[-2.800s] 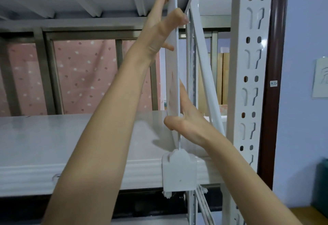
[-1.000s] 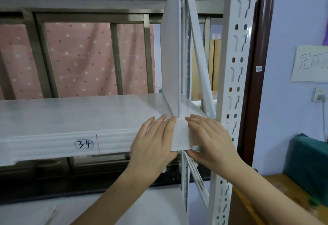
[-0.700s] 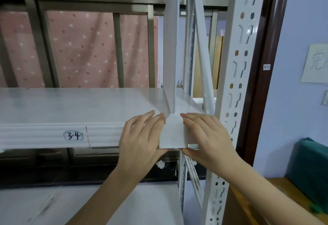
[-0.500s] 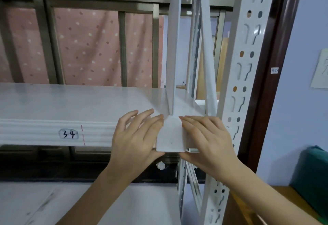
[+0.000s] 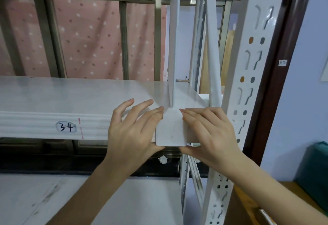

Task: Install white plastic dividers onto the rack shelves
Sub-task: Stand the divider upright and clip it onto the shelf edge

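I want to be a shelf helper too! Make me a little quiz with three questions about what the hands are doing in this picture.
1. True or false: the white divider stands upright on the shelf.
2. Which number is written on the label on the shelf's front edge? A) 12 B) 34 C) 70
3. Fill in: the left hand and the right hand press on either side of the divider's white ____, which hangs over the shelf's front edge.

Key: 1 true; 2 B; 3 clip. The clip sits close to the rack post, on the right end of the shelf.
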Demonstrator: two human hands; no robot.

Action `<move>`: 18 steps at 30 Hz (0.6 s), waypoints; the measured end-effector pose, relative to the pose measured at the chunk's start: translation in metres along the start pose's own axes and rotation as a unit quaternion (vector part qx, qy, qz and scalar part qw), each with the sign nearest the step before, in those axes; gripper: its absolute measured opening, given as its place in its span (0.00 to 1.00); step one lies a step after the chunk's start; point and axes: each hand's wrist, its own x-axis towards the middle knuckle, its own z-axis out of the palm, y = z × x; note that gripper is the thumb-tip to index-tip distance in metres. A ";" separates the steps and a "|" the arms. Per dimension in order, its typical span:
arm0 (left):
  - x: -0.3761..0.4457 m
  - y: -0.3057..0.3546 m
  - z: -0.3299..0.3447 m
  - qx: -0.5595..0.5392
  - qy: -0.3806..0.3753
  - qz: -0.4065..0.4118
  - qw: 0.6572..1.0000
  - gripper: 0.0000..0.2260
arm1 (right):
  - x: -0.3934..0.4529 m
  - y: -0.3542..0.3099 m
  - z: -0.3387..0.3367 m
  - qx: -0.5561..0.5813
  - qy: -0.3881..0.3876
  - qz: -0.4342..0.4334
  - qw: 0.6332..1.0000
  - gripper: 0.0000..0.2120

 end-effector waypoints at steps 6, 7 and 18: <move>-0.003 -0.002 0.002 -0.001 0.002 -0.005 1.000 0.18 | 0.001 -0.001 0.002 0.002 -0.003 0.001 1.000 0.32; -0.004 -0.004 0.002 -0.007 -0.001 -0.008 1.000 0.18 | 0.002 -0.002 0.003 0.004 -0.003 0.002 1.000 0.32; -0.008 -0.022 -0.007 0.007 0.003 -0.003 1.000 0.20 | 0.012 -0.017 0.014 0.017 -0.008 0.001 1.000 0.33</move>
